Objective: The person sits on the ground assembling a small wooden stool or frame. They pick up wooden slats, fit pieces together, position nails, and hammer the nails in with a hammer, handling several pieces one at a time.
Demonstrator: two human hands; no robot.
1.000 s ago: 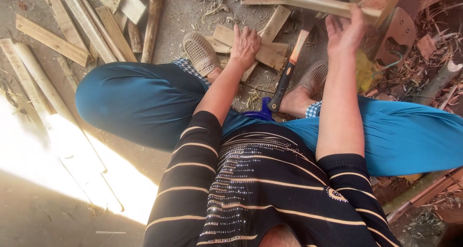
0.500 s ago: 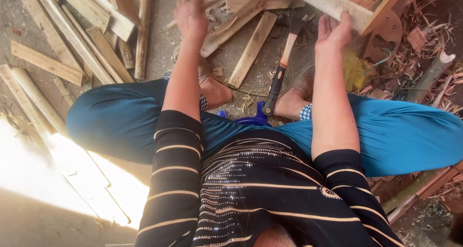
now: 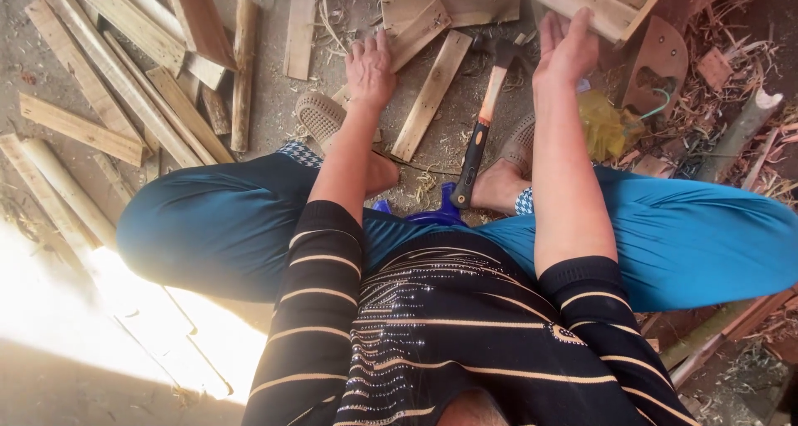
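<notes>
Both arms reach forward: left hand (image 3: 371, 70) palm-down, fingers spread; right hand (image 3: 565, 50) raised, open.

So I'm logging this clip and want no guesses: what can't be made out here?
Head view only:
- Left hand: palm down on a plank; whether it grips is hidden.
- Right hand: against a beam cut by the top edge.
- Hammer: head partly in shadow among scraps.
- Blue seat: mostly hidden by the legs.
- Bottom left: washed out by sunlight.
</notes>
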